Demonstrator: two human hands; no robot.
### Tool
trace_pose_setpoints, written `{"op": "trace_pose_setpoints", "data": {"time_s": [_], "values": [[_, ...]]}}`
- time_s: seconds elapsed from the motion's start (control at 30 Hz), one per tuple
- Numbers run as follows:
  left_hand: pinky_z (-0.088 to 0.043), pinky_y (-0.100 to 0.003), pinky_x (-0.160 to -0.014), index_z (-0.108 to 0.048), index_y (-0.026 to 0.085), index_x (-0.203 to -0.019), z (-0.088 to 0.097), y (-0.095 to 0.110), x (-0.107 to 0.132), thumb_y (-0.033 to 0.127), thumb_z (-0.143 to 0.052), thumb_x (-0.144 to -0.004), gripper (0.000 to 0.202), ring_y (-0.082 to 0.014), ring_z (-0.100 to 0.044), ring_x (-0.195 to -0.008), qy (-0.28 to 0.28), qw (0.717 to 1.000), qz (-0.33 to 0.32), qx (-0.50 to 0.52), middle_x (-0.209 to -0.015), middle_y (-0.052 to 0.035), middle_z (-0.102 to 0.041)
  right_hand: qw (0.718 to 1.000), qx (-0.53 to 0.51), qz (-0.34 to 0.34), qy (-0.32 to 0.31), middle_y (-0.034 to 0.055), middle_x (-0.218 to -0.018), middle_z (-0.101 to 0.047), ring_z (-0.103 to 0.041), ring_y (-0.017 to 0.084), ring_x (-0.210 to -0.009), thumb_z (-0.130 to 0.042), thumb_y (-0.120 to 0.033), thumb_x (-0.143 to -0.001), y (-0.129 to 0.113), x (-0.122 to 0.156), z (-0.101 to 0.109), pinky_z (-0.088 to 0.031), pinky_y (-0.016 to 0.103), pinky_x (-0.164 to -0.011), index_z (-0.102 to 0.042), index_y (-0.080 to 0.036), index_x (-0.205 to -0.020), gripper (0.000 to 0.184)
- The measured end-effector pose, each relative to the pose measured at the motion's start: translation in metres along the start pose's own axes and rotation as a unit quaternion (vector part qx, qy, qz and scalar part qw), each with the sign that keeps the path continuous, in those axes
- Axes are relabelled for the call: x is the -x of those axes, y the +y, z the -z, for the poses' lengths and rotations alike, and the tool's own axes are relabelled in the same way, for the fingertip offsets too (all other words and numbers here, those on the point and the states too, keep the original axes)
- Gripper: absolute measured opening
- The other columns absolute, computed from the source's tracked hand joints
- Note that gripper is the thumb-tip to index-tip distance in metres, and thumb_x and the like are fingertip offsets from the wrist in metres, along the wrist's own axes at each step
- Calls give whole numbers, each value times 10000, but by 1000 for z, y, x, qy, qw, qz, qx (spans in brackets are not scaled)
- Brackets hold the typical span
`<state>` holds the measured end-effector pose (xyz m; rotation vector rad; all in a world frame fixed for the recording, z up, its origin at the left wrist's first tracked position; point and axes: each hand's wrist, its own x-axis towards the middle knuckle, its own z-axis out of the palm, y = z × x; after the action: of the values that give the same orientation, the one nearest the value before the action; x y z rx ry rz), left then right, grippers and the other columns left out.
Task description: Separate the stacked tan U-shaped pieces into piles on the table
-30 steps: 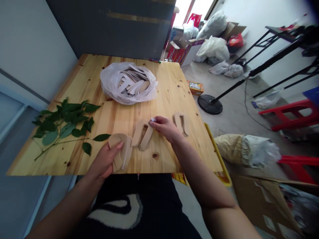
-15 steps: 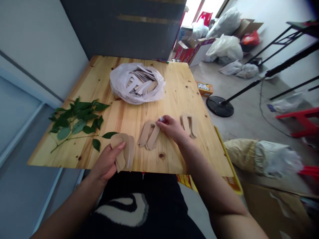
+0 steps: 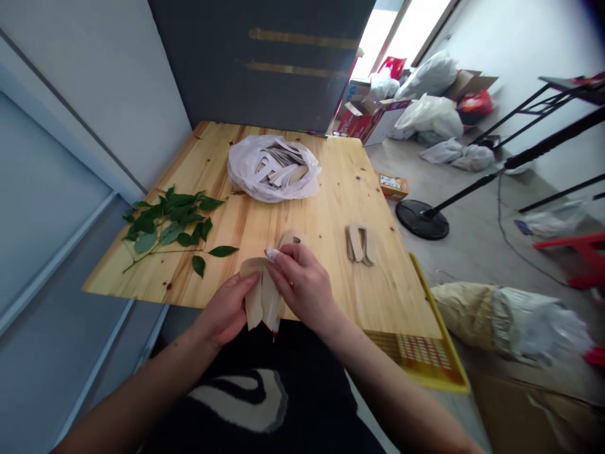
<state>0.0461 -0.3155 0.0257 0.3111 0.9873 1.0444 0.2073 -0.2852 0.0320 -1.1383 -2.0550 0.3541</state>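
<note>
Several beige cut-out pieces (image 3: 256, 302) are gripped at the near edge of the worktop (image 3: 331, 189), long axis toward the body, pinched between the closed left hand (image 3: 225, 309) and right hand (image 3: 300, 284); a second stack (image 3: 360, 244) lies toward the right edge.

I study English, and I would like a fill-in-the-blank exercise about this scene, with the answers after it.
The left hand and right hand hold tan cut-out pieces at the wooden table's near ____.
A leafy branch with ____ leaves lies left of the white plastic bag.
A small stack of tan pieces lies to the ____ of the hands.

edge; green; right
</note>
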Motion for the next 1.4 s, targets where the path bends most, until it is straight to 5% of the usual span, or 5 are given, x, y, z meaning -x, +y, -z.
{"op": "trace_pose_setpoints", "data": {"time_s": [0.37, 0.63, 0.9, 1.4], "values": [[-536, -388, -948, -768, 138, -973, -9, -14, 10, 308, -842, -772, 274, -323, -709, -1089, -67, 998, 16, 0, -975, -130, -793, 998, 32, 18, 52, 95, -1023, -676, -637, 221, -945, -562, -235, -1008, 0, 21, 4, -529, 363, -843, -675, -247, -980, 117], [-524, -339, -967, -769, 149, -1101, -8, -13, 9, 264, -765, -849, 277, -263, -707, -1088, -101, 995, 15, 1, -1074, -112, -784, 969, -171, -170, -55, -1, -735, -552, -527, 160, -694, -655, -376, -916, 18, 15, 17, -423, 296, -630, -518, -231, -754, 257], [-499, -375, -1039, -759, 146, -1179, -9, -16, 6, 292, -716, -909, 310, -282, -667, -1195, -87, 996, 9, 7, -1184, -120, -769, 927, -250, -263, -98, -19, -687, -500, -462, 143, -634, -634, -499, -899, 40, 19, 16, -377, 272, -552, -505, -239, -759, 322], [-554, -329, -933, -767, 135, -1080, -4, -21, 0, 253, -724, -879, 237, -259, -711, -1078, -90, 994, 59, 29, -1069, -114, -783, 906, -315, -277, -60, 12, -772, -573, -511, 161, -706, -683, -533, -869, 42, 33, 13, -434, 296, -639, -604, -225, -812, 323]]}}
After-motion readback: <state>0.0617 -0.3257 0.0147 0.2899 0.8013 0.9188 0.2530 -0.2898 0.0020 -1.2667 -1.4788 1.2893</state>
